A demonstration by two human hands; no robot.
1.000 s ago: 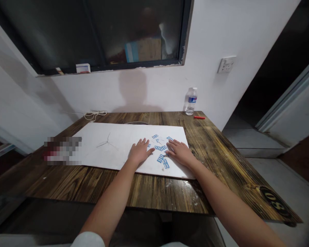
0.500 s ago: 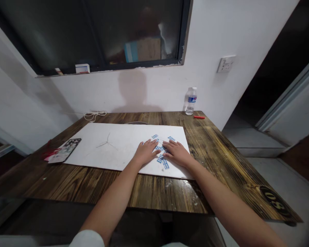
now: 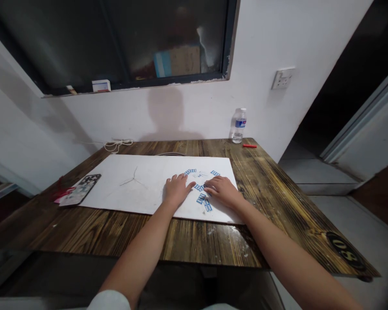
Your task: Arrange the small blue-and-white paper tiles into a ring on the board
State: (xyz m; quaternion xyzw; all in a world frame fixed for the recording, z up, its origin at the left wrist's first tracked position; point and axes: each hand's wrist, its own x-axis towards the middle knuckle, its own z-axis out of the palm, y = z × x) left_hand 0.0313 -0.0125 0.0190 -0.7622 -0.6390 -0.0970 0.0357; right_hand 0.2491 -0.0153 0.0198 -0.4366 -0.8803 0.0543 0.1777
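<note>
My left hand (image 3: 177, 189) lies palm down on a white board (image 3: 161, 165), fingers spread. Its fingertips are by a cluster of small flat pieces (image 3: 190, 171) with blue outlines, and I cannot tell whether they touch. My right hand (image 3: 222, 189) rests palm down on the board's right side, fingers apart and slightly bent, over or beside more blue-outlined pieces (image 3: 199, 187). Further pieces lie near it: one group (image 3: 215, 173) beyond the fingers and another (image 3: 207, 205) toward the board's front edge. Thin lines (image 3: 200, 174) show on the board between the hands.
At the board's left stands a three-armed line drawing (image 3: 133, 178) and a phone-like patterned case (image 3: 80, 189) beside red strands. A white cable (image 3: 118, 144), a water bottle (image 3: 239, 125) and a red pen-like stick (image 3: 249, 146) lie or stand along the wooden table's (image 3: 271, 189) back.
My left hand has drawn back to the left, away from my right hand, uncovering thin lines. Blue-outlined pieces at its fingertips have shifted left. My right hand has barely moved, its fingers now more bent.
</note>
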